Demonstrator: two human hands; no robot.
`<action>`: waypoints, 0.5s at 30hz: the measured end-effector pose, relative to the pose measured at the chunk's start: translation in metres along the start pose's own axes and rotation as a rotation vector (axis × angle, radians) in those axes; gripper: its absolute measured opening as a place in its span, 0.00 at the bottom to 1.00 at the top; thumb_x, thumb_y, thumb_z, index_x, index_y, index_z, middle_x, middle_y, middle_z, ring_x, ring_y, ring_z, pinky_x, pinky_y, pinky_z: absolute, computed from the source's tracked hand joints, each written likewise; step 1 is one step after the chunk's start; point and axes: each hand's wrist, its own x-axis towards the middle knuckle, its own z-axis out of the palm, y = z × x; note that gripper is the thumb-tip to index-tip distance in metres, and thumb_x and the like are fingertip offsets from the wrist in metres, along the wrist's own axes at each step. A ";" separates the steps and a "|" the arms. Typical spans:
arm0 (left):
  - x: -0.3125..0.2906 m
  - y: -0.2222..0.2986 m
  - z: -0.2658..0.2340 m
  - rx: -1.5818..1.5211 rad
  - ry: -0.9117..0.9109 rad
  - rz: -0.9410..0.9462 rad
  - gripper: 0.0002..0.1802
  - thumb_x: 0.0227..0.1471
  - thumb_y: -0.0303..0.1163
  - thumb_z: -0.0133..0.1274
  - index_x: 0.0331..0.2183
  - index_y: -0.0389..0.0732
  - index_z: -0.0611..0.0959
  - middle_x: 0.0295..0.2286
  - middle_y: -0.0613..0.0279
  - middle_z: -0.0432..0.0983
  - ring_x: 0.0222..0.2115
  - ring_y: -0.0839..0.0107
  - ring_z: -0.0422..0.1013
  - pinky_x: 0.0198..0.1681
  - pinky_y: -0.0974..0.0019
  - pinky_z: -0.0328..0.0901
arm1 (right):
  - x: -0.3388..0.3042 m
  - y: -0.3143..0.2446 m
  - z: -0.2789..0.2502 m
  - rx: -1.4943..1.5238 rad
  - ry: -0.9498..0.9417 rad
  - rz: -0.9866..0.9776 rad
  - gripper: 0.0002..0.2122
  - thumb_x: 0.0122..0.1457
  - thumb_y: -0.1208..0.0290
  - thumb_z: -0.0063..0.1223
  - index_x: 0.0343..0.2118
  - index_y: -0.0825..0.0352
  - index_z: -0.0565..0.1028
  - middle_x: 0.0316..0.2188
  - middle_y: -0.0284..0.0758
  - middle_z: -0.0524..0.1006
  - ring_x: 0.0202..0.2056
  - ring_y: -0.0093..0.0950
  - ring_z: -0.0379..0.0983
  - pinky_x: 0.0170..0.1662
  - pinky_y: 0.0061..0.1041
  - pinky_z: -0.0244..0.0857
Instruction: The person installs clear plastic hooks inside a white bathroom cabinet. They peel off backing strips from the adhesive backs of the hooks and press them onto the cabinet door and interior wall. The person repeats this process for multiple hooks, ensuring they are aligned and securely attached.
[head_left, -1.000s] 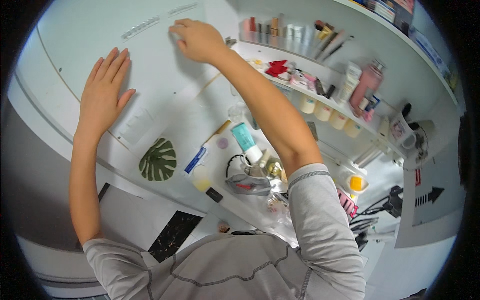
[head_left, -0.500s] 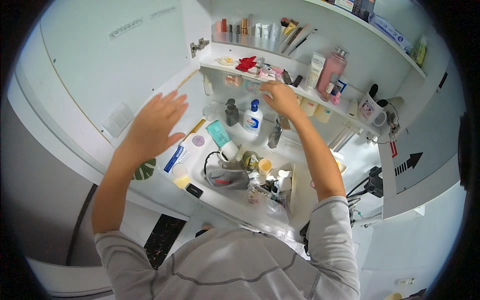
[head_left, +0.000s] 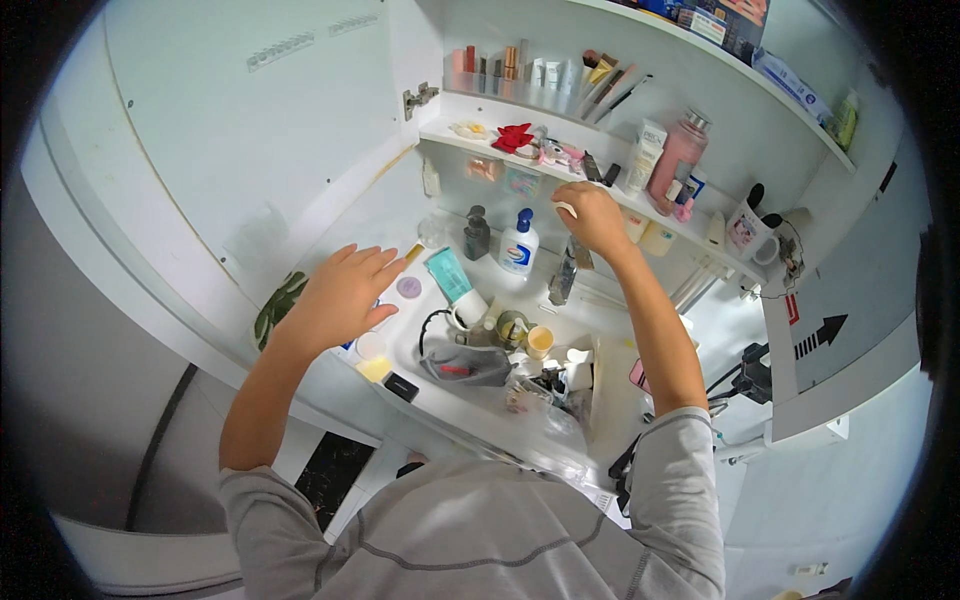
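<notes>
My left hand point(head_left: 338, 300) hovers over the left end of the white sink counter, palm down with fingers spread, holding nothing. It partly hides a blue-and-white item beneath it. Just below the cabinet shelf, my right hand point(head_left: 592, 218) has its fingers curled together on a small white piece point(head_left: 567, 208), too small to name. Below that hand stands a grey rectangular bottle point(head_left: 563, 275). To its left are a white pump bottle with a blue top point(head_left: 518, 244) and a dark pump bottle point(head_left: 477, 234). A red bow point(head_left: 513, 138) lies on the shelf above.
The basin holds a grey pouch point(head_left: 466, 366), a yellow cup point(head_left: 540, 342) and plastic wrappers. A teal tube point(head_left: 449, 273) leans by a white mug. The open cabinet door point(head_left: 250, 130) fills the left. A pink bottle point(head_left: 678, 158) and a mug point(head_left: 750, 232) stand along the shelf.
My left hand has come down and to the right, over the counter's end. My right hand has drawn down from the shelf edge, and a small white piece now shows at its fingertips.
</notes>
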 end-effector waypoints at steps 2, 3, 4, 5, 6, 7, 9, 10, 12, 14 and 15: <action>-0.005 -0.004 0.003 -0.004 -0.007 -0.013 0.29 0.45 0.36 0.55 0.50 0.38 0.70 0.50 0.53 0.66 0.50 0.57 0.63 0.56 0.54 0.54 | 0.009 -0.003 0.005 0.003 0.010 -0.031 0.07 0.45 0.74 0.54 0.30 0.64 0.78 0.34 0.34 0.77 0.39 0.34 0.72 0.43 0.33 0.65; -0.009 -0.006 0.004 0.001 -0.008 -0.018 0.29 0.46 0.36 0.55 0.50 0.38 0.70 0.50 0.53 0.66 0.50 0.57 0.63 0.56 0.54 0.54 | 0.015 -0.006 0.008 0.010 0.010 -0.045 0.08 0.45 0.74 0.54 0.30 0.64 0.78 0.33 0.35 0.77 0.39 0.34 0.72 0.43 0.33 0.65; -0.012 -0.008 0.006 0.005 -0.008 -0.023 0.29 0.46 0.36 0.55 0.50 0.38 0.70 0.50 0.53 0.66 0.50 0.57 0.63 0.56 0.54 0.54 | 0.022 -0.009 0.011 0.015 0.009 -0.061 0.08 0.45 0.74 0.54 0.30 0.64 0.78 0.32 0.35 0.77 0.38 0.35 0.72 0.43 0.33 0.64; -0.016 -0.009 0.008 0.003 -0.008 -0.028 0.29 0.46 0.36 0.55 0.50 0.38 0.70 0.50 0.53 0.66 0.50 0.57 0.63 0.55 0.54 0.55 | 0.030 -0.013 0.015 0.019 0.009 -0.079 0.08 0.45 0.74 0.54 0.30 0.63 0.78 0.31 0.35 0.77 0.38 0.35 0.72 0.43 0.33 0.64; -0.020 -0.011 0.010 -0.002 -0.003 -0.025 0.29 0.46 0.36 0.55 0.50 0.39 0.71 0.50 0.53 0.66 0.50 0.57 0.63 0.55 0.54 0.55 | 0.041 -0.017 0.019 0.023 0.010 -0.098 0.08 0.45 0.74 0.54 0.30 0.63 0.78 0.31 0.35 0.77 0.38 0.35 0.72 0.43 0.33 0.64; -0.022 -0.011 0.012 -0.007 0.002 -0.019 0.29 0.46 0.37 0.55 0.50 0.39 0.71 0.50 0.53 0.66 0.50 0.57 0.63 0.55 0.54 0.55 | 0.052 -0.021 0.023 0.026 0.010 -0.114 0.08 0.45 0.74 0.54 0.30 0.63 0.78 0.30 0.35 0.77 0.37 0.35 0.72 0.43 0.34 0.64; -0.027 -0.011 0.013 -0.017 0.007 -0.009 0.28 0.46 0.38 0.55 0.50 0.39 0.71 0.49 0.53 0.67 0.49 0.57 0.64 0.54 0.54 0.55 | 0.074 -0.026 0.032 0.008 0.019 -0.156 0.07 0.46 0.73 0.53 0.30 0.63 0.78 0.29 0.35 0.77 0.37 0.35 0.72 0.42 0.34 0.65; -0.030 -0.011 0.015 -0.026 0.024 -0.005 0.28 0.46 0.39 0.55 0.49 0.39 0.71 0.48 0.54 0.68 0.49 0.58 0.64 0.54 0.54 0.56 | 0.088 -0.029 0.037 -0.001 0.025 -0.178 0.07 0.46 0.73 0.52 0.30 0.63 0.78 0.28 0.35 0.77 0.36 0.35 0.72 0.42 0.34 0.65; -0.035 -0.012 0.018 -0.041 0.056 0.013 0.28 0.46 0.39 0.55 0.49 0.40 0.71 0.46 0.55 0.69 0.48 0.60 0.64 0.54 0.55 0.56 | 0.116 -0.034 0.050 0.034 0.006 -0.144 0.07 0.47 0.72 0.53 0.31 0.63 0.78 0.28 0.37 0.77 0.35 0.35 0.72 0.39 0.33 0.65; -0.039 -0.011 0.014 -0.056 0.057 -0.005 0.27 0.46 0.39 0.54 0.48 0.40 0.72 0.46 0.57 0.69 0.48 0.61 0.65 0.54 0.55 0.57 | 0.142 -0.030 0.075 0.004 0.040 -0.090 0.07 0.46 0.71 0.54 0.30 0.63 0.77 0.28 0.38 0.77 0.35 0.35 0.73 0.38 0.34 0.65; -0.042 -0.011 0.013 -0.063 0.046 -0.026 0.27 0.46 0.39 0.55 0.48 0.40 0.72 0.46 0.58 0.69 0.48 0.62 0.65 0.54 0.55 0.57 | 0.155 -0.028 0.087 -0.106 0.024 -0.046 0.07 0.46 0.71 0.54 0.30 0.63 0.76 0.28 0.37 0.78 0.35 0.34 0.73 0.38 0.34 0.65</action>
